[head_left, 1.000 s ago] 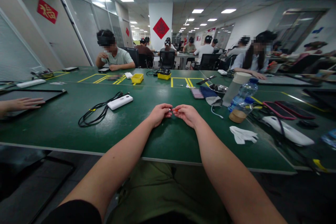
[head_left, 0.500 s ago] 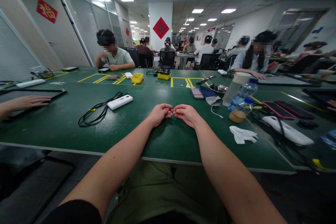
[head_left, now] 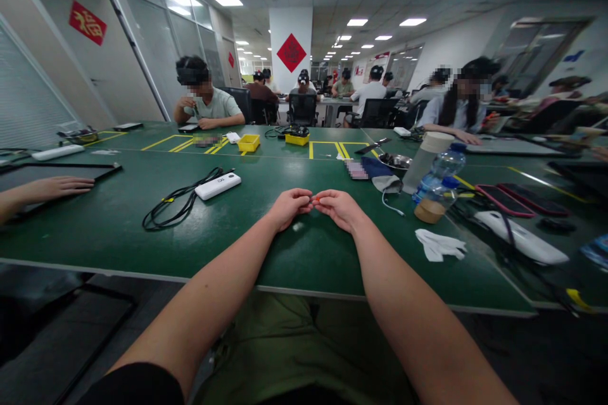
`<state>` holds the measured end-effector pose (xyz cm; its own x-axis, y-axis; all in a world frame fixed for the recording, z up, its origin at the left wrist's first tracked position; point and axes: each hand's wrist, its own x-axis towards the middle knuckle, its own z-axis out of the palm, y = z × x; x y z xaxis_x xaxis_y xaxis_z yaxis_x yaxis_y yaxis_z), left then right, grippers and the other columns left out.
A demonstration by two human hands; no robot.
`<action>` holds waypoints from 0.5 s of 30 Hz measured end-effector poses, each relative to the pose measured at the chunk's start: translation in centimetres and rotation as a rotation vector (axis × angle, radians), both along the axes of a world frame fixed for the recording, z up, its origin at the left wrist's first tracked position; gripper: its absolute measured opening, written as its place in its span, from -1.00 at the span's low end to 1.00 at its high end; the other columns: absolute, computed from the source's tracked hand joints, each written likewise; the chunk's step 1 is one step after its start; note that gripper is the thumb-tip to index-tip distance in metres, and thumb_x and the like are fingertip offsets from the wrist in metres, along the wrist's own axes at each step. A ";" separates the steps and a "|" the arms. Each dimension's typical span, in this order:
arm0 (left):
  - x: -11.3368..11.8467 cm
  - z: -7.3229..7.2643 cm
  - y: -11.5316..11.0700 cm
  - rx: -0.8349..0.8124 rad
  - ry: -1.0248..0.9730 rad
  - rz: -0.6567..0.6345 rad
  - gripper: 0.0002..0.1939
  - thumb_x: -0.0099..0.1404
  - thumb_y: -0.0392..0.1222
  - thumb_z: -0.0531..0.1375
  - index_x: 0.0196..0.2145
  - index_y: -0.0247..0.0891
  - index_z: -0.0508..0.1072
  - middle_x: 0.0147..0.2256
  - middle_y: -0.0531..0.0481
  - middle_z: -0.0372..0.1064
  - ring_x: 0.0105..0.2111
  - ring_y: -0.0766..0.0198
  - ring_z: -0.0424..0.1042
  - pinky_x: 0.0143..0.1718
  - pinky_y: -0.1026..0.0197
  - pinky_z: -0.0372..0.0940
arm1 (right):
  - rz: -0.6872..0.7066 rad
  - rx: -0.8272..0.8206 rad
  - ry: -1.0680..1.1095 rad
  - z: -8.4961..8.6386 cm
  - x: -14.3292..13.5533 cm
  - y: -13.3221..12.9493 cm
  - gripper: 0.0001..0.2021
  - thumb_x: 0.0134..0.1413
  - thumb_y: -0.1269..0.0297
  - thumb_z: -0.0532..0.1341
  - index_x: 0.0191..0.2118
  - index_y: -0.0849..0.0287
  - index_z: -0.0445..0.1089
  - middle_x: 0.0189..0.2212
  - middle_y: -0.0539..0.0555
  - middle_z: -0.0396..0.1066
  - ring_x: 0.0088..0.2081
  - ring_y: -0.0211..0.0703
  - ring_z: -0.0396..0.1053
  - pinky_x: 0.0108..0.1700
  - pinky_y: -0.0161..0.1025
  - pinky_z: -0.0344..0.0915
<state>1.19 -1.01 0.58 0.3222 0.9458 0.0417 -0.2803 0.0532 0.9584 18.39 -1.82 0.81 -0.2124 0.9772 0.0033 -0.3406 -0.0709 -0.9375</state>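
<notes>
Two bare forearms are extending over the near edge of the green surface (head_left: 266, 171), and the left hand (head_left: 289, 209) and the right hand (head_left: 339, 207) are facing each other inward from the middle of that edge. The right hand's fingers are clamping on a small orange-red piece (head_left: 316, 199), which is sitting between the two hands, right by the left fingertips. The left hand's fingers are curling in toward the thumb; their tips are appearing too small to tell whether they are gripping anything. A blurred whitish spot (head_left: 297, 226) is showing just nearer the near edge than the left hand, too indistinct to identify. Toward the left edge, a white oblong device (head_left: 218, 186) is lying beside a looped black cable (head_left: 166, 209), and farther that way a co-worker's hand (head_left: 66, 187) is resting on a dark-framed panel (head_left: 103, 171). Well toward the far edge, a yellow tray (head_left: 248, 143) is standing alone while another is holding dark items (head_left: 295, 131). Toward the near right corner, a white cloth (head_left: 441, 245) is lying crumpled, and beyond it a bottle with brown contents (head_left: 431, 207) is standing near a pale flask (head_left: 424, 161)
</notes>
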 end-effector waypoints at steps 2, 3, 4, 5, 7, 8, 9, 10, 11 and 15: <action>0.0 -0.1 0.0 0.011 -0.006 0.000 -0.70 0.06 -0.40 0.28 -0.19 -0.40 0.42 -0.32 -0.14 0.44 -0.45 0.38 0.44 -0.32 0.28 0.38 | 0.011 0.009 0.003 0.0 0.0 0.0 -0.87 -0.15 0.58 0.28 -0.39 0.28 0.42 -0.36 0.16 0.52 -0.32 -0.21 0.49 -0.17 -0.28 0.43; 0.0 -0.2 0.1 0.019 -0.008 -0.002 -0.69 0.06 -0.41 0.29 -0.19 -0.40 0.41 -0.32 -0.13 0.44 -0.44 0.38 0.44 -0.32 0.27 0.37 | 0.015 0.013 0.002 0.0 0.0 0.0 -0.86 -0.15 0.57 0.29 -0.38 0.28 0.42 -0.35 0.16 0.52 -0.31 -0.21 0.49 -0.16 -0.29 0.43; -0.1 -0.2 0.1 0.029 -0.006 -0.005 -0.69 0.06 -0.40 0.29 -0.19 -0.40 0.41 -0.32 -0.13 0.44 -0.44 0.38 0.44 -0.33 0.27 0.37 | 0.019 0.016 0.001 -0.1 0.0 0.1 -0.85 -0.16 0.57 0.30 -0.38 0.28 0.42 -0.36 0.16 0.52 -0.31 -0.21 0.49 -0.16 -0.29 0.43; -0.1 -0.3 0.2 0.039 0.000 -0.010 -0.69 0.07 -0.40 0.28 -0.18 -0.40 0.41 -0.33 -0.12 0.44 -0.44 0.37 0.45 -0.33 0.27 0.37 | 0.023 0.019 0.000 -0.2 0.0 0.1 -0.85 -0.16 0.56 0.31 -0.37 0.28 0.42 -0.36 0.16 0.52 -0.31 -0.20 0.49 -0.16 -0.29 0.43; -0.2 -0.4 0.3 0.052 0.022 -0.021 -0.71 0.09 -0.37 0.27 -0.18 -0.40 0.41 -0.37 -0.11 0.44 -0.45 0.36 0.45 -0.36 0.28 0.37 | 0.029 0.028 0.003 -0.3 0.0 0.2 -0.84 -0.17 0.54 0.33 -0.37 0.27 0.41 -0.37 0.14 0.52 -0.31 -0.20 0.49 -0.17 -0.29 0.43; -0.2 -0.4 0.3 0.055 0.037 -0.027 -0.71 0.10 -0.36 0.26 -0.18 -0.40 0.41 -0.38 -0.11 0.44 -0.45 0.36 0.44 -0.37 0.29 0.37 | 0.031 0.034 0.006 -0.4 0.1 0.2 -0.83 -0.17 0.52 0.34 -0.37 0.26 0.41 -0.38 0.13 0.52 -0.31 -0.21 0.49 -0.17 -0.29 0.44; -0.3 -0.5 0.3 0.055 0.050 -0.033 -0.72 0.11 -0.35 0.25 -0.17 -0.40 0.41 -0.40 -0.11 0.44 -0.46 0.35 0.44 -0.38 0.29 0.37 | 0.030 0.041 0.006 -0.4 0.1 0.2 -0.83 -0.17 0.51 0.35 -0.37 0.25 0.41 -0.39 0.11 0.51 -0.32 -0.21 0.49 -0.19 -0.29 0.44; -0.3 -0.4 0.3 0.055 0.060 -0.037 -0.72 0.12 -0.35 0.25 -0.17 -0.40 0.42 -0.40 -0.11 0.45 -0.46 0.35 0.44 -0.39 0.30 0.36 | 0.027 0.046 0.003 -0.4 0.1 0.2 -0.82 -0.18 0.50 0.36 -0.37 0.25 0.41 -0.40 0.10 0.51 -0.33 -0.22 0.49 -0.20 -0.30 0.44; -0.3 -0.4 0.3 0.051 0.065 -0.039 -0.73 0.13 -0.36 0.24 -0.16 -0.40 0.42 -0.40 -0.11 0.45 -0.46 0.36 0.44 -0.40 0.31 0.36 | 0.023 0.048 -0.007 -0.4 0.1 0.2 -0.82 -0.18 0.49 0.36 -0.37 0.25 0.41 -0.41 0.09 0.51 -0.35 -0.22 0.49 -0.22 -0.31 0.44; -0.2 -0.3 0.3 0.017 0.041 -0.045 -0.78 0.19 -0.36 0.18 -0.17 -0.41 0.45 -0.39 -0.12 0.46 -0.46 0.38 0.44 -0.40 0.34 0.36 | 0.012 0.032 -0.053 -0.3 0.1 0.0 -0.83 -0.17 0.46 0.37 -0.37 0.26 0.41 -0.43 0.11 0.50 -0.37 -0.21 0.50 -0.28 -0.34 0.44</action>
